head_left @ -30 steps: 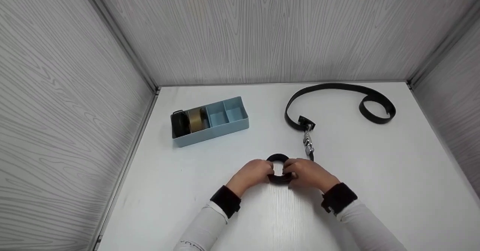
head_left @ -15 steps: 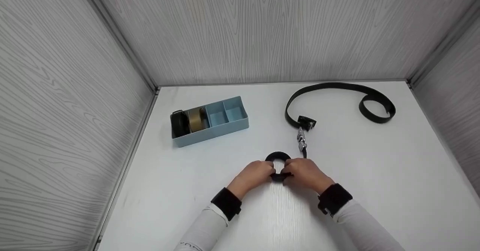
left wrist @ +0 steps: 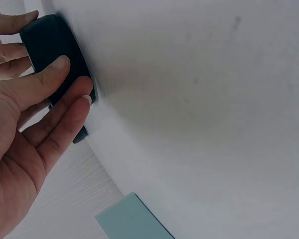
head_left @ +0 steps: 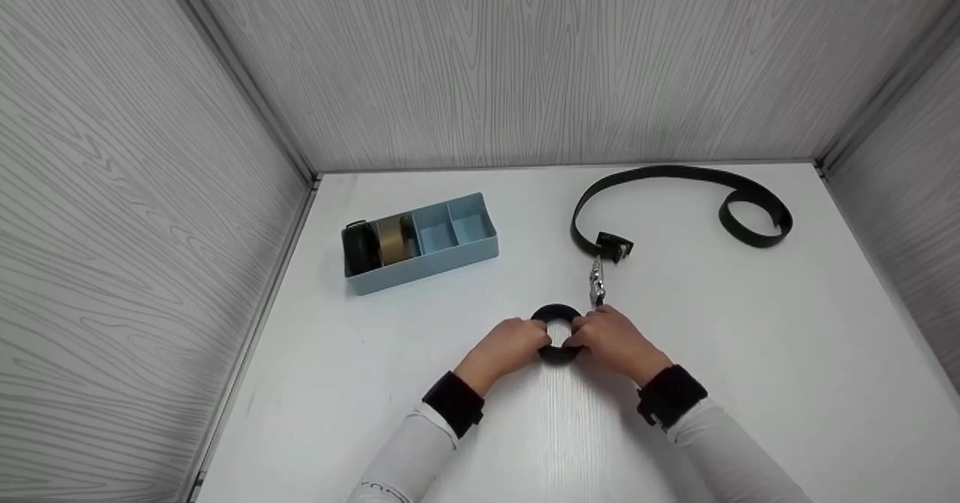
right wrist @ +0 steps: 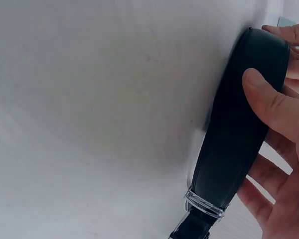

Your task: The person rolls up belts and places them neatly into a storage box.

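Observation:
A wide black leather strap, its near end rolled into a ring [head_left: 556,311], stands on edge on the white table between both hands. My left hand [head_left: 514,347] pinches the left side of the ring, thumb inside and fingers outside. The right hand [head_left: 616,344] grips the opposite side; in the right wrist view its thumb presses the broad black strap [right wrist: 234,134]. There the strap narrows at a metal ring [right wrist: 205,204]. Beyond the right hand, silvery metal hardware [head_left: 597,281] runs up to a narrower strap length [head_left: 667,171], which curves away and ends in a loop.
Left of the strap, a light blue divided tray [head_left: 427,268] sits at an angle. A black coil [head_left: 362,248] and a tan coil [head_left: 391,241] stand in its left compartments. Grey wood-grain panels [head_left: 480,67] wall in the table at the back and sides.
The right hand has shifted slightly left and up along the ring. The metal hardware has swung left and stands more upright. The left hand, tray and far strap look nearly unmoved.

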Motion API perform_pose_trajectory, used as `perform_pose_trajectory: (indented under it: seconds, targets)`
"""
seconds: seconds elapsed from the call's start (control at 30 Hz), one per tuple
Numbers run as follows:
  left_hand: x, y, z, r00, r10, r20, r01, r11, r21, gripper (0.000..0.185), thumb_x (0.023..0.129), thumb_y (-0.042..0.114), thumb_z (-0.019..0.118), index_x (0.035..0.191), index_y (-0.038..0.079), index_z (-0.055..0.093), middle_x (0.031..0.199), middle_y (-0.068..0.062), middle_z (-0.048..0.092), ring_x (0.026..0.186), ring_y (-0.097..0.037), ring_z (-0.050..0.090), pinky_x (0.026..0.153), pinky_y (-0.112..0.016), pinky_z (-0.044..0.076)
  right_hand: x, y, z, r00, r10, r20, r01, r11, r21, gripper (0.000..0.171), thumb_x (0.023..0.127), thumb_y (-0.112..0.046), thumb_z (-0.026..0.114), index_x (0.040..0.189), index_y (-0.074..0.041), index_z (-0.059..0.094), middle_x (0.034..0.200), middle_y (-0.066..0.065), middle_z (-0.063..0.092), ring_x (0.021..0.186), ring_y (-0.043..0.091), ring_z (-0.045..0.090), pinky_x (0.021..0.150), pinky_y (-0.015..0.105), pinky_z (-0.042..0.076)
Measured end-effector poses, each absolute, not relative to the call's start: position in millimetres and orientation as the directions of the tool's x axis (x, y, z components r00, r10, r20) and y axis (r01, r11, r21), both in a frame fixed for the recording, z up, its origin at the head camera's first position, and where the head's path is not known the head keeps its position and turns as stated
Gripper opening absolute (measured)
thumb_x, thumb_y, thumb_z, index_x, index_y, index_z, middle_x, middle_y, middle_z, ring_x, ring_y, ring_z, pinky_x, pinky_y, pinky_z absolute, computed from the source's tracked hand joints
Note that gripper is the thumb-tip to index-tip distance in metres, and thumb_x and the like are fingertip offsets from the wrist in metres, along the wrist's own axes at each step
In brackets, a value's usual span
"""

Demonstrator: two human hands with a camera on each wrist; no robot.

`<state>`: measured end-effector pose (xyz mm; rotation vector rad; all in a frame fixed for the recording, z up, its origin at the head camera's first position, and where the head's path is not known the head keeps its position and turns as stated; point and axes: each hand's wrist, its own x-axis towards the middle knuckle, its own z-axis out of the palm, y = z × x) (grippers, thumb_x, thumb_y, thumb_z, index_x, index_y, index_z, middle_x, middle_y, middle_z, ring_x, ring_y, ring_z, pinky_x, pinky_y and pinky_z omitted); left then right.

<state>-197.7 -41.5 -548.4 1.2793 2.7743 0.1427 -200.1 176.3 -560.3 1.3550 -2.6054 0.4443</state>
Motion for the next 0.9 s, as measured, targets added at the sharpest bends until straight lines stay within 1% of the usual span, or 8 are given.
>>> perform_pose_trajectory:
  seconds: [0.13, 0.27, 0.37, 0.43, 0.6, 0.67, 0.8, 0.9]
  targets:
    - [-193.5, -38.9, -549.0, -0.642, 0.766, -0.018, 0.76, 0.64, 0.117, 0.005, 0.086, 0.015, 0.071, 0.08, 0.014, 0.071, 0.086, 0.003, 0.066, 0.066, -0.015, 0.058, 0.06, -0.029, 0.046, -199.4, 176.0, -562.8, -0.563, -0.76, 0.326, -0.823, 0.552, -0.135, 0.025, 0.064, -0.01, 0.083, 0.081, -0.027, 0.078, 0.073, -0.005, 0.062, 0.071, 0.021, 0.056, 0.079, 0.042, 0.042]
    - [-194.8, -39.7, -549.0, -0.648, 0.761, -0.018, 0.752, 0.644, 0.141, 0.005, 0.082, 0.013, 0.073, 0.077, 0.013, 0.07, 0.085, 0.002, 0.066, 0.066, -0.015, 0.057, 0.061, -0.029, 0.046, -198.7, 179.4, -562.5, -0.581, -0.742, 0.335, -0.808, 0.575, -0.127, 0.024, 0.066, -0.015, 0.085, 0.086, -0.027, 0.078, 0.087, -0.004, 0.064, 0.083, 0.024, 0.052, 0.083, 0.046, 0.039]
    - [-198.5, -42.4, -548.6, -0.633, 0.774, -0.034, 0.761, 0.629, 0.16, 0.005, 0.082, 0.01, 0.072, 0.078, 0.013, 0.071, 0.086, 0.003, 0.066, 0.066, -0.014, 0.056, 0.062, -0.028, 0.046, -198.6, 182.7, -561.5, -0.604, -0.729, 0.321, -0.791, 0.597, -0.132, 0.025, 0.067, -0.014, 0.083, 0.088, -0.027, 0.078, 0.1, -0.003, 0.065, 0.09, 0.026, 0.05, 0.078, 0.045, 0.038]
    - [-201.5, -44.9, -548.1, -0.626, 0.778, -0.048, 0.763, 0.624, 0.17, 0.007, 0.083, 0.007, 0.07, 0.08, 0.013, 0.072, 0.086, 0.003, 0.065, 0.067, -0.013, 0.055, 0.063, -0.028, 0.047, -198.5, 183.8, -561.0, -0.61, -0.728, 0.313, -0.787, 0.603, -0.132, 0.027, 0.068, -0.012, 0.083, 0.09, -0.027, 0.078, 0.103, -0.003, 0.066, 0.091, 0.026, 0.05, 0.076, 0.044, 0.037]
    - [-205.0, -48.6, -547.4, -0.66, 0.749, -0.058, 0.73, 0.658, 0.185, 0.014, 0.086, 0.002, 0.065, 0.082, 0.013, 0.072, 0.089, 0.005, 0.066, 0.071, -0.013, 0.057, 0.067, -0.027, 0.047, -197.0, 181.2, -562.4, -0.595, -0.744, 0.305, -0.798, 0.593, -0.108, 0.019, 0.073, -0.015, 0.081, 0.087, -0.027, 0.077, 0.093, -0.003, 0.062, 0.085, 0.023, 0.051, 0.069, 0.04, 0.037]
    - [-202.9, -48.2, -547.7, -0.677, 0.734, -0.053, 0.72, 0.675, 0.164, 0.012, 0.088, 0.004, 0.064, 0.084, 0.013, 0.071, 0.089, 0.005, 0.066, 0.07, -0.014, 0.058, 0.066, -0.027, 0.047, -196.1, 179.5, -563.9, -0.592, -0.745, 0.309, -0.801, 0.588, -0.115, 0.015, 0.075, -0.015, 0.08, 0.085, -0.026, 0.077, 0.09, -0.003, 0.06, 0.082, 0.023, 0.051, 0.064, 0.037, 0.04]
    - [-194.3, -44.6, -550.3, -0.66, 0.751, -0.036, 0.748, 0.661, 0.06, 0.006, 0.091, 0.011, 0.064, 0.089, 0.013, 0.07, 0.09, 0.001, 0.065, 0.069, -0.016, 0.06, 0.062, -0.029, 0.049, -193.5, 177.2, -566.3, -0.597, -0.734, 0.324, -0.799, 0.582, -0.154, 0.015, 0.073, -0.014, 0.081, 0.086, -0.022, 0.077, 0.09, 0.0, 0.059, 0.079, 0.023, 0.051, 0.053, 0.034, 0.045]
    - [-189.9, -41.3, -553.4, -0.656, 0.755, -0.012, 0.754, 0.656, 0.021, 0.006, 0.091, 0.013, 0.064, 0.09, 0.013, 0.07, 0.091, 0.001, 0.064, 0.068, -0.017, 0.061, 0.06, -0.029, 0.049, -191.8, 176.0, -568.0, -0.608, -0.727, 0.318, -0.793, 0.58, -0.189, 0.017, 0.073, -0.017, 0.081, 0.089, -0.02, 0.077, 0.09, 0.001, 0.057, 0.077, 0.023, 0.05, 0.052, 0.033, 0.045]
